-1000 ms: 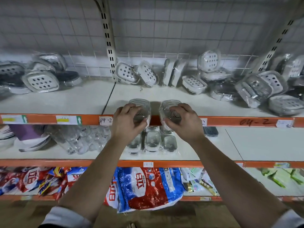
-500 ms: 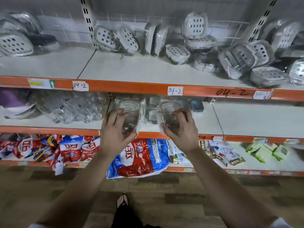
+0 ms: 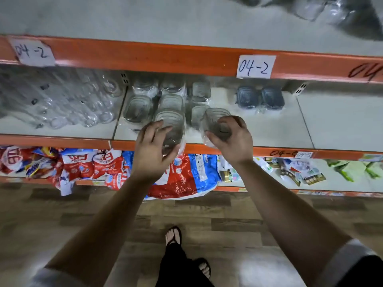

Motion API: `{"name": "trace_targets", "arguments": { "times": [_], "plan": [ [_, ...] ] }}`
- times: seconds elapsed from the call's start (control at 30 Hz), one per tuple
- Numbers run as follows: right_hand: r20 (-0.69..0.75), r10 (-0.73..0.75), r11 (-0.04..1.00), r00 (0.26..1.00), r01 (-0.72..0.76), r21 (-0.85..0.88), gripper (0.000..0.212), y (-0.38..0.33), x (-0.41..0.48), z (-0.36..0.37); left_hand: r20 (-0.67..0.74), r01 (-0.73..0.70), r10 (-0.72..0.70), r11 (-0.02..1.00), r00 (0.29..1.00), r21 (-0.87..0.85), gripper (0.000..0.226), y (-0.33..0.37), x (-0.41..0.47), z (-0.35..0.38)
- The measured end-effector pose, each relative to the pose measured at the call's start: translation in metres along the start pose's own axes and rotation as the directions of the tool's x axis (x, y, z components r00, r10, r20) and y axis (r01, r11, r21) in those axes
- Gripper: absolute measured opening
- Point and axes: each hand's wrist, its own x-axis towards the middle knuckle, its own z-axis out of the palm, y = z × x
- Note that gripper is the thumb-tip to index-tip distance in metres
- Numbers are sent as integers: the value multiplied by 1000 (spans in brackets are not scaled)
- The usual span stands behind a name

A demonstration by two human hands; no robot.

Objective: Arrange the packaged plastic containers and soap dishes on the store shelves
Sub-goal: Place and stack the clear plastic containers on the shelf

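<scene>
My left hand (image 3: 152, 150) grips a clear plastic container in a bag (image 3: 171, 123) at the front edge of the middle shelf (image 3: 269, 131). My right hand (image 3: 230, 139) grips a second bagged clear container (image 3: 215, 119) just to its right. Behind them stand several more bagged clear containers (image 3: 137, 107) in rows. Two dark blue containers (image 3: 260, 98) sit farther right on the same shelf. Blurred bagged soap dishes (image 3: 339, 15) lie at the top right on the upper shelf.
The upper shelf's orange rail (image 3: 165, 59) carries paper labels reading 04-2 (image 3: 255, 66). Bagged clear bottles (image 3: 62, 102) fill the middle shelf's left part. Red and blue bags (image 3: 182, 179) crowd the bottom shelf. My sandalled feet (image 3: 174, 235) stand on wood-pattern floor.
Both hands have come down with the two containers from the upper shelf's front edge to the middle shelf. The camera has tilted downward, so the soap dishes have slid out of view.
</scene>
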Motion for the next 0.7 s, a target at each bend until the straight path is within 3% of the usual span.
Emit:
{"name": "trace_targets", "arguments": {
  "times": [0.37, 0.5, 0.7],
  "plan": [
    [-95, -41, 997, 995, 36, -61, 42, 41, 109, 83, -58, 55, -58, 997, 997, -48, 57, -64, 65, 54],
    [-27, -53, 973, 998, 46, -226, 47, 38, 156, 100, -94, -38, 34, 999, 995, -39, 55, -68, 71, 66],
    [43, -87, 918, 995, 97, -385, 53, 29, 199, 122, -115, -72, 61, 993, 991, -91, 51, -71, 78, 76]
  ]
}}
